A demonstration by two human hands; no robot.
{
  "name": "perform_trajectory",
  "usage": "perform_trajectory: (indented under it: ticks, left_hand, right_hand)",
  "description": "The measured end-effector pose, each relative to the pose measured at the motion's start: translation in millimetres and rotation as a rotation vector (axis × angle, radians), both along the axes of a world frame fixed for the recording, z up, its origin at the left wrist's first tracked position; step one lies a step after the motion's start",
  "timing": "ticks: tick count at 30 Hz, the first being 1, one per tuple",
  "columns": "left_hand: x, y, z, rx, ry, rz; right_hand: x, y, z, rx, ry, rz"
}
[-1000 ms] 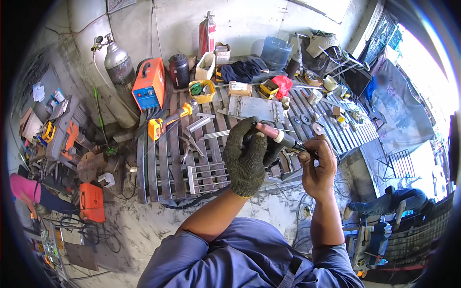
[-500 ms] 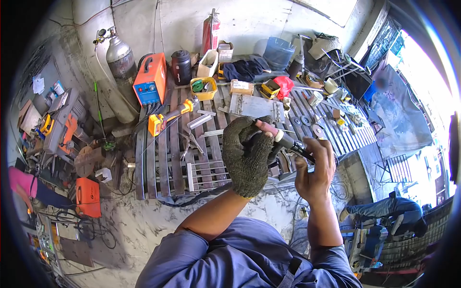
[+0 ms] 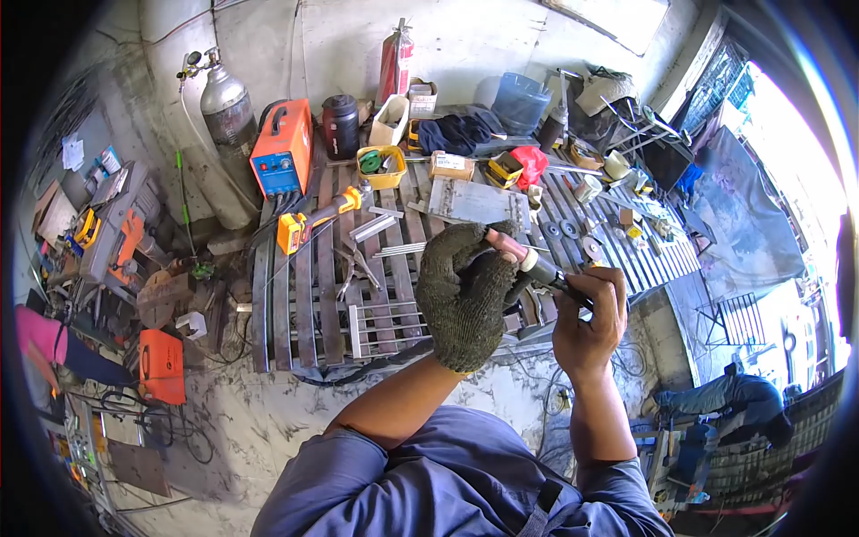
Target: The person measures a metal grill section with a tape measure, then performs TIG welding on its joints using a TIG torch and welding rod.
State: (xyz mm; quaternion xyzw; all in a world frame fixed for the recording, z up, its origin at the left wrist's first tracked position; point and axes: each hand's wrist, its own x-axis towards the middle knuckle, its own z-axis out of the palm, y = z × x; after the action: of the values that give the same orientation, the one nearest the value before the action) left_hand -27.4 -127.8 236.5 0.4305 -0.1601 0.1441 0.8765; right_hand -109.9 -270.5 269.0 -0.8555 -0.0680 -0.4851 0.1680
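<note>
My left hand (image 3: 465, 300), in a dark knitted glove, is closed around a TIG torch (image 3: 541, 268) held above the slatted metal bench. The torch has a pinkish nozzle, a pale ring and a grey-to-black body slanting down to the right. Bare, my right hand (image 3: 591, 322) pinches the black rear end of the torch with thumb and fingers. Part of the torch is hidden behind the glove. Below and left of the glove lies a small metal grille (image 3: 386, 327), with locking pliers (image 3: 356, 267) just behind it.
On the bench (image 3: 304, 313) are an orange welding machine (image 3: 284, 150), a yellow angle grinder (image 3: 318, 219), a metal plate (image 3: 479, 201) and several discs (image 3: 569, 227). A gas cylinder (image 3: 228, 116) stands at back left. People are at left (image 3: 45, 336) and right (image 3: 725, 398).
My right hand has shifted slightly down, its fingers closing in on the torch's rear end. My left hand keeps its hold with little movement. The person at right has shifted posture.
</note>
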Motion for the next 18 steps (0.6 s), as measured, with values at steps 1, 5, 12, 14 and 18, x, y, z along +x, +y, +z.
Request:
perform_trajectory:
  ticks: [1,5,12,14,18]
  left_hand:
    - [0.5,2.0,1.7,0.037,-0.028,0.026]
    - [5.1,-2.4,-5.5,-0.003,-0.007,0.010]
    - [9.1,-9.6,-17.3,0.005,0.021,-0.021]
    - [12.1,-11.8,-23.6,0.056,-0.020,0.024]
    - [4.2,-10.7,-12.7,0.003,0.024,-0.052]
  right_hand:
    - [0.5,1.9,0.6,-0.017,-0.022,0.012]
    - [-0.7,3.6,5.8,-0.124,-0.041,-0.005]
    - [-0.6,-0.9,3.3,-0.163,0.099,-0.068]
    - [-2.8,4.7,9.5,-0.151,0.176,-0.101]
    - [-1.7,-5.0,2.6,-0.109,0.172,-0.035]
